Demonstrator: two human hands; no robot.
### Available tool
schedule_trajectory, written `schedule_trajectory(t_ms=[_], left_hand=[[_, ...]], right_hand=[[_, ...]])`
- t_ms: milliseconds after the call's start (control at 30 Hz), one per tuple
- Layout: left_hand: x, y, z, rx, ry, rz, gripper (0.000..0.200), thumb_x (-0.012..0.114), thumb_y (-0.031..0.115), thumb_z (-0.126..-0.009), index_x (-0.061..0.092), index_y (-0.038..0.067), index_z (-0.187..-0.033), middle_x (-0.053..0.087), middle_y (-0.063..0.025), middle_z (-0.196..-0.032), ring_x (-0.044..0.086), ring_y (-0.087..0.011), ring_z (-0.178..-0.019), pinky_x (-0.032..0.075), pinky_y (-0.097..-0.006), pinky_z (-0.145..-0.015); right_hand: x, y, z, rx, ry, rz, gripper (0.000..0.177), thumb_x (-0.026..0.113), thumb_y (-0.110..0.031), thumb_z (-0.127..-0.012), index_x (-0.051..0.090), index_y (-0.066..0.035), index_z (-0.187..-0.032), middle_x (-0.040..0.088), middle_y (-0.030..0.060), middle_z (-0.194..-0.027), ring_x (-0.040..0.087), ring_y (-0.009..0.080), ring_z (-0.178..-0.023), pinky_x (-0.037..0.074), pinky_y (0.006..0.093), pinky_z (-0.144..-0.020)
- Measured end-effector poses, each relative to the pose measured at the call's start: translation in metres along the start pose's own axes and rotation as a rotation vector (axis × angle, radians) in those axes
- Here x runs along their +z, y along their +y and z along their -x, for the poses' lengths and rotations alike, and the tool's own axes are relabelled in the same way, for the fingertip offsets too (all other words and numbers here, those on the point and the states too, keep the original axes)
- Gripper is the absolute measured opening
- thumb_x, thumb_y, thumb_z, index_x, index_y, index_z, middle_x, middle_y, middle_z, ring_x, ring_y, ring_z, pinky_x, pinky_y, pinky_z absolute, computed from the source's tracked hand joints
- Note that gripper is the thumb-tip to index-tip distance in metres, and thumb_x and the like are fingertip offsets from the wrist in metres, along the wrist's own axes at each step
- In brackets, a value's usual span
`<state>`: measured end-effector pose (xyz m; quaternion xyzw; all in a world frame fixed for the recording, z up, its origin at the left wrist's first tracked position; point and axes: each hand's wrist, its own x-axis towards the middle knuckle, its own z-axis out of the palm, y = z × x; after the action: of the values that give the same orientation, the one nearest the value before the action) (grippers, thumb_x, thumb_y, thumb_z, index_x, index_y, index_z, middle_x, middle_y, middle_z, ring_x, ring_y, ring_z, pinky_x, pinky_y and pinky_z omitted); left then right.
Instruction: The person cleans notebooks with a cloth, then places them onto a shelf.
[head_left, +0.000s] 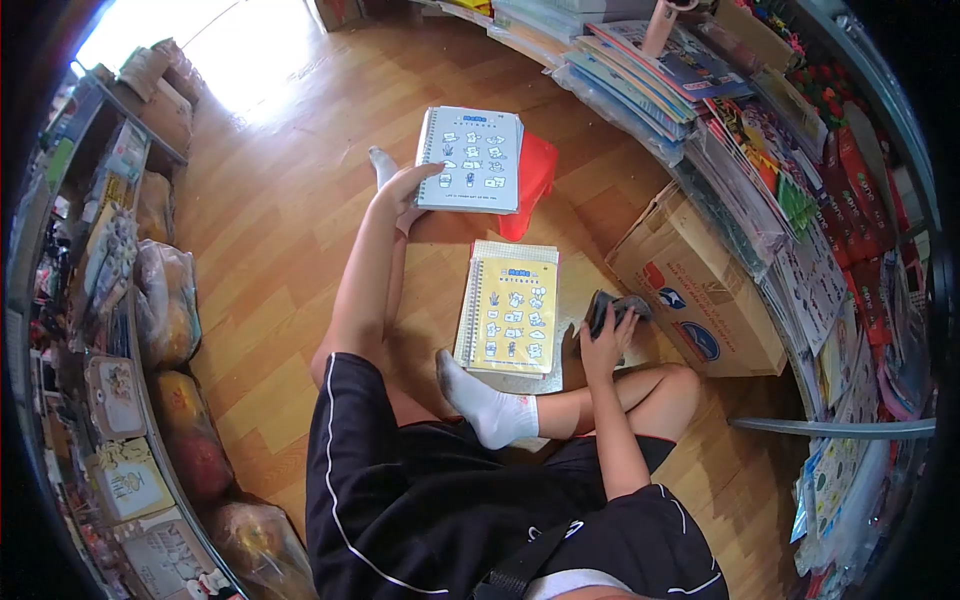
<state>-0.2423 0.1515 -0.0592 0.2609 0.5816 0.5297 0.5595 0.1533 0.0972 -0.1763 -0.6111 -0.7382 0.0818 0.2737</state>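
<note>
The person sits on the wooden floor [270, 230], and I take twelve o'clock as straight ahead of them. At nine o'clock a low shelf [140, 330] runs along the wall, packed with bagged goods and small boxes.

At about eleven o'clock the left hand [405, 192] reaches out over the stretched leg. It pinches the lower left corner of a grey notebook [472, 160], thumb on the cover and fingers underneath. The notebook is spiral-bound, held face up and off the floor. A red object [535, 175] lies beneath its right edge; I cannot tell what it is.

At twelve o'clock, nearer the person, a yellow notebook stack [510, 310] lies flat on the floor. It sits just beyond a folded foot in a white sock [490, 408].

At one o'clock, just right of that stack, the right hand [607, 335] is curled around a dark cloth [620, 305], raised a little above the knee.

At two o'clock a cardboard box [700, 300] stands close beside that hand. Behind it, round to three o'clock, racks of magazines and books [760, 170] line the wall.
</note>
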Motion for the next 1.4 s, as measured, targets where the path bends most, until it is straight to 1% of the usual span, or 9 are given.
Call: schedule_trajectory(t_ms=[300,467,500,700,833,900,967,1233,1400], left_hand=[[0.038,-0.066,0.041,0.292,0.134,0.160,0.047,0.057,0.012,-0.075,0.037,-0.001,-0.115,0.052,-0.0107,-0.104,0.051,-0.0164,-0.093,0.041,-0.0264,-0.078],[0.072,-0.125,0.121,0.278,0.118,0.281,0.046,0.056,0.011,-0.076,0.035,-0.001,-0.115,0.049,-0.0119,-0.105,0.050,-0.0169,-0.093,0.041,-0.0264,-0.079],[0.079,-0.137,0.131,0.301,0.151,0.197,0.047,0.057,0.011,-0.075,0.035,-0.001,-0.115,0.049,-0.0118,-0.105,0.050,-0.0176,-0.093,0.041,-0.0271,-0.078],[0.093,-0.188,0.136,0.158,0.207,-0.233,0.060,0.061,0.033,-0.071,0.037,0.001,-0.115,0.051,-0.0205,-0.103,0.052,-0.0215,-0.091,0.041,-0.0314,-0.078],[0.100,-0.133,0.150,-0.016,0.318,-1.316,0.071,0.047,0.057,-0.070,0.045,-0.002,-0.110,0.048,-0.0276,-0.104,0.051,-0.0356,-0.090,0.041,-0.0390,-0.077],[0.082,-0.148,0.129,0.028,0.401,-1.239,0.075,0.044,0.059,-0.072,0.047,-0.007,-0.106,0.048,-0.0273,-0.104,0.052,-0.0356,-0.089,0.040,-0.0390,-0.077],[0.066,-0.165,0.106,-0.205,0.464,-0.172,0.077,0.038,0.061,-0.074,0.047,-0.010,-0.105,0.049,-0.0248,-0.105,0.052,-0.0316,-0.089,0.039,-0.0370,-0.079],[0.070,-0.228,0.067,-0.074,0.506,-0.178,0.073,0.036,0.058,-0.077,0.048,-0.009,-0.103,0.054,-0.0189,-0.096,0.052,-0.0228,-0.087,0.039,-0.0308,-0.078],[0.066,-0.215,0.071,-0.259,0.096,0.359,0.077,0.031,0.063,-0.076,0.049,-0.005,-0.107,0.052,-0.0146,-0.105,0.049,-0.0191,-0.096,0.037,-0.0286,-0.082]], right_hand=[[0.001,-0.008,0.002,-0.163,-0.043,-0.393,0.029,0.051,-0.015,-0.078,0.050,0.002,-0.102,0.051,0.0169,-0.102,0.047,0.0283,-0.097,0.035,0.0353,-0.084],[0.018,0.001,0.005,0.628,-0.585,-1.029,0.053,0.038,-0.048,-0.078,0.049,-0.002,-0.103,0.055,0.0073,-0.082,0.053,0.0149,-0.073,0.043,0.0251,-0.064],[0.019,0.002,0.007,0.854,-0.720,-1.174,0.066,0.033,-0.061,-0.077,0.048,-0.003,-0.104,0.055,0.0060,-0.080,0.052,0.0132,-0.070,0.043,0.0243,-0.062],[0.011,-0.002,0.006,0.884,-0.751,-1.206,0.077,0.025,-0.066,-0.075,0.043,-0.001,-0.113,0.052,0.0119,-0.103,0.051,0.0149,-0.086,0.039,0.0298,-0.076],[0.016,-0.007,0.003,0.753,-0.733,-1.324,0.070,0.024,-0.058,-0.081,0.040,0.000,-0.117,0.044,0.0119,-0.117,0.042,0.0211,-0.108,0.029,0.0306,-0.092],[0.025,-0.011,-0.007,0.754,-0.662,-1.401,0.068,0.026,-0.055,-0.082,0.034,0.000,-0.120,0.039,0.0116,-0.121,0.037,0.0202,-0.111,0.026,0.0300,-0.093],[0.035,-0.016,-0.014,0.746,-0.518,-1.554,0.067,0.031,-0.050,-0.083,0.022,0.001,-0.126,0.029,0.0111,-0.129,0.027,0.0183,-0.118,0.021,0.0289,-0.097],[0.028,-0.037,-0.011,0.636,-0.521,-1.584,0.062,0.034,-0.039,-0.086,0.008,-0.004,-0.130,0.025,0.0099,-0.130,0.027,0.0190,-0.118,0.023,0.0283,-0.096],[0.024,-0.017,-0.014,0.709,-0.595,-1.601,0.066,0.047,-0.026,-0.082,0.006,-0.005,-0.130,0.017,0.0137,-0.133,0.025,0.0221,-0.119,0.025,0.0294,-0.095]])
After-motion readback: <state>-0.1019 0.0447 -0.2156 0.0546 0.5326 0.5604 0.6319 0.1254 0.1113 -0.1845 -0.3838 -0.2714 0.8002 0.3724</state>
